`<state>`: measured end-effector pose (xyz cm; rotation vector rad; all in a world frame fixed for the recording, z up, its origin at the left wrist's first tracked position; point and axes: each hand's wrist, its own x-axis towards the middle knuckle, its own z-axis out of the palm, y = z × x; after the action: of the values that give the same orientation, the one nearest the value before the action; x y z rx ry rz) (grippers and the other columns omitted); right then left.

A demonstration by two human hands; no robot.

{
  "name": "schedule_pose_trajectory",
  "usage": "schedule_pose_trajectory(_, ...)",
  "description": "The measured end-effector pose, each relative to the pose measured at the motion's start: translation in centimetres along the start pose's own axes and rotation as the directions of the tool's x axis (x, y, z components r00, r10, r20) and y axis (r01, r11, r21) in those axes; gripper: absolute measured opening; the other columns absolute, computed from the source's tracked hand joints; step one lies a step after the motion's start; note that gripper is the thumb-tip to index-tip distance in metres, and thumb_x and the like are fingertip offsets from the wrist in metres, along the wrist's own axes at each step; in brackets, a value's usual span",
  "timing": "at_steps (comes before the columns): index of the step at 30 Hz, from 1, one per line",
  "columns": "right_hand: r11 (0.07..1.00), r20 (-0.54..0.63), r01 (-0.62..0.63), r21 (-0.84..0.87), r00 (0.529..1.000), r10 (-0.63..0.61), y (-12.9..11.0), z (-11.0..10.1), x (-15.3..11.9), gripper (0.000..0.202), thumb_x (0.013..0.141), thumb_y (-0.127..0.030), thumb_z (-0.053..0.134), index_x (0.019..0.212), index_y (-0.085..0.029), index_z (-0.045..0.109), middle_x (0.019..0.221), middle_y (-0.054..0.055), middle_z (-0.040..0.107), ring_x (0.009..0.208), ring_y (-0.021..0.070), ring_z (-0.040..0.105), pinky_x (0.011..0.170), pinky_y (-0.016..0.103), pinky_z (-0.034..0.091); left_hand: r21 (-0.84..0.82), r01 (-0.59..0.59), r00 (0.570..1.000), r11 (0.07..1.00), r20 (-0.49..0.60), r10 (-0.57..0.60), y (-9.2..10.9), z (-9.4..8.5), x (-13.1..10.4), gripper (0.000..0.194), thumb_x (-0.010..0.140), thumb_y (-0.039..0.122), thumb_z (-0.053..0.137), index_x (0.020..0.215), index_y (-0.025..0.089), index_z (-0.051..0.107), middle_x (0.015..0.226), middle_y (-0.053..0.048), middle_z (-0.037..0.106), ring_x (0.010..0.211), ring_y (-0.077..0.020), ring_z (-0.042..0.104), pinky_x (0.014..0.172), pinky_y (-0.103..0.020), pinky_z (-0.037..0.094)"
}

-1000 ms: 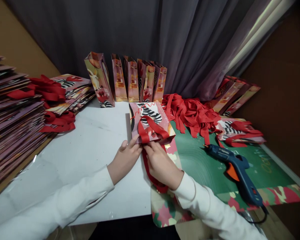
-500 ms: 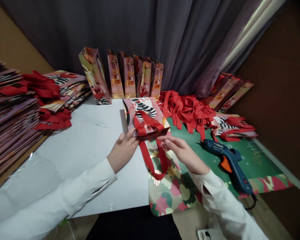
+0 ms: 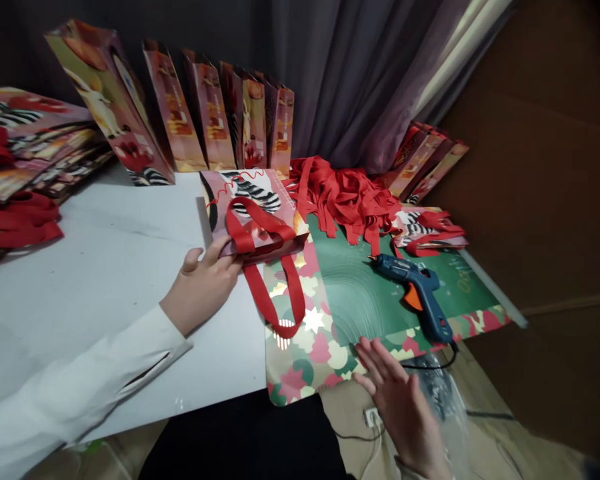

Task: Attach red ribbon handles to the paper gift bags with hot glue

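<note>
A pink paper gift bag [image 3: 275, 190] with a zebra print lies flat, its mouth towards me. One red ribbon handle [image 3: 265, 217] rests over its face; the other red ribbon loop [image 3: 299, 303] hangs out over the patterned mat. My left hand [image 3: 200, 288] grips the bag's near left corner, with some fingertips hidden at its edge. Away from the bag, my right hand [image 3: 405, 407] is over the table's front edge, fingers stretched out and holding nothing. A blue glue gun [image 3: 420, 287] with an orange trigger lies on the green mat [image 3: 350, 287], beyond my right hand.
Several upright gift bags [image 3: 213, 113] stand along the curtain. A heap of red ribbons [image 3: 340, 200] lies behind the mat, beside another flat bag [image 3: 420, 228]. Stacked bags [image 3: 35, 147] fill the left side. The glue gun's cord [image 3: 437, 365] hangs off the front edge.
My right hand has left the bag's mouth, moving down and towards me with its fingers opening out. My left hand stays at the bag. The view has shifted to the right.
</note>
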<state>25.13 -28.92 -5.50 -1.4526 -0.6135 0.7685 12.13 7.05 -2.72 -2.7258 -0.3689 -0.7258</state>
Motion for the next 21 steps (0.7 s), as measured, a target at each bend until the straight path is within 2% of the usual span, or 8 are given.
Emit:
schedule_pose_trajectory(4, 0.985, -0.173, 0.11, -0.13, 0.976, -0.132, 1.1, 1.1, -2.0, 0.05, 0.099, -0.046, 0.021, 0.141, -0.032, 0.045, 0.147, 0.009, 0.046, 0.133, 0.0303, 0.046, 0.098, 0.055, 0.046, 0.03, -0.004, 0.999, 1.0, 0.034, 0.003, 0.0, -0.2, 0.1, 0.026, 0.094, 0.01, 0.038, 0.099, 0.018, 0.062, 0.099, -0.01, 0.071, 0.128, -0.0275, 0.046, 0.087, -0.044, 0.025)
schedule_pose_trajectory(6, 0.914, -0.22, 0.151, -0.377, 0.944, -0.247, 1.7, 2.1, -2.6, 0.045, 0.099, -0.036, 0.033, 0.143, -0.031, 0.043, 0.147, 0.008, 0.046, 0.134, 0.0302, 0.044, 0.106, 0.056, 0.038, 0.051, -0.015, 0.998, 0.999, 0.065, 0.011, -0.1, -0.3, 0.2, 0.026, 0.096, 0.012, 0.036, 0.101, 0.017, 0.061, 0.101, -0.01, 0.071, 0.129, -0.0273, 0.045, 0.088, -0.044, 0.024)
schedule_pose_trajectory(9, 0.518, -0.102, 0.128, -0.846, 0.913, -0.394, 4.1, 3.2, -2.9, 0.055, 0.093, -0.026, 0.046, 0.147, -0.029, 0.037, 0.149, 0.008, 0.044, 0.142, 0.0334, 0.031, 0.111, 0.061, 0.024, 0.062, -0.02, 0.997, 0.998, 0.071, 0.015, -0.1, -0.5, 0.3, 0.024, 0.098, 0.014, 0.036, 0.104, 0.015, 0.06, 0.105, -0.01, 0.07, 0.13, -0.0265, 0.044, 0.087, -0.044, 0.023)
schedule_pose_trajectory(11, 0.237, -0.03, 0.082, -0.968, 0.901, -0.433, 6.9, 3.1, -3.0, 0.061, 0.089, -0.022, 0.05, 0.148, -0.025, 0.035, 0.148, 0.012, 0.044, 0.143, 0.0356, 0.028, 0.109, 0.063, 0.024, 0.064, -0.017, 0.997, 0.998, 0.072, 0.013, -0.1, -0.7, 0.3, 0.023, 0.099, 0.015, 0.037, 0.104, 0.015, 0.06, 0.107, -0.009, 0.07, 0.13, -0.0259, 0.044, 0.087, -0.043, 0.022)
schedule_pose_trajectory(13, 0.126, -0.027, 0.03, -0.992, 0.903, -0.429, 10.1, 2.4, -3.1, 0.056, 0.086, -0.018, 0.05, 0.142, -0.02, 0.045, 0.142, 0.016, 0.05, 0.138, 0.0358, 0.036, 0.107, 0.063, 0.029, 0.071, -0.015, 0.997, 0.997, 0.077, 0.01, -0.1, -0.7, 0.2, 0.023, 0.099, 0.015, 0.037, 0.104, 0.016, 0.059, 0.109, -0.009, 0.069, 0.13, -0.0256, 0.043, 0.087, -0.043, 0.022)
schedule_pose_trajectory(17, 0.235, -0.186, -0.187, -0.954, 0.982, 0.024, 14.9, 0.1, -4.5, 0.044, 0.078, -0.013, 0.05, 0.118, -0.017, 0.066, 0.126, 0.019, 0.064, 0.114, 0.0351, 0.062, 0.095, 0.057, 0.046, 0.072, -0.014, 0.998, 0.997, 0.063, 0.01, 0.0, -0.5, 0.1, 0.025, 0.097, 0.013, 0.037, 0.103, 0.018, 0.061, 0.107, -0.008, 0.07, 0.131, -0.0253, 0.043, 0.087, -0.043, 0.024)
schedule_pose_trajectory(19, 0.291, -0.264, -0.338, -0.895, 0.927, 0.264, 15.7, -1.1, -5.5, 0.041, 0.074, -0.013, 0.051, 0.107, -0.023, 0.072, 0.116, 0.017, 0.069, 0.1, 0.0355, 0.069, 0.084, 0.054, 0.052, 0.042, 0.003, 0.999, 0.999, 0.042, -0.005, 0.0, -0.3, 0.1, 0.027, 0.096, 0.013, 0.037, 0.1, 0.019, 0.062, 0.102, -0.009, 0.071, 0.129, -0.0255, 0.045, 0.087, -0.043, 0.024)
schedule_pose_trajectory(21, 0.318, -0.289, -0.405, -0.857, 0.889, 0.355, 15.4, -2.2, -6.2, 0.036, 0.075, -0.018, 0.051, 0.1, -0.029, 0.075, 0.101, 0.014, 0.075, 0.092, 0.036, 0.071, 0.077, 0.052, 0.054, -0.011, 0.024, 0.999, 1.0, 0.045, -0.024, -0.1, -0.1, 0.0, 0.028, 0.094, 0.012, 0.038, 0.1, 0.02, 0.064, 0.101, -0.011, 0.07, 0.13, -0.0269, 0.045, 0.089, -0.044, 0.025)
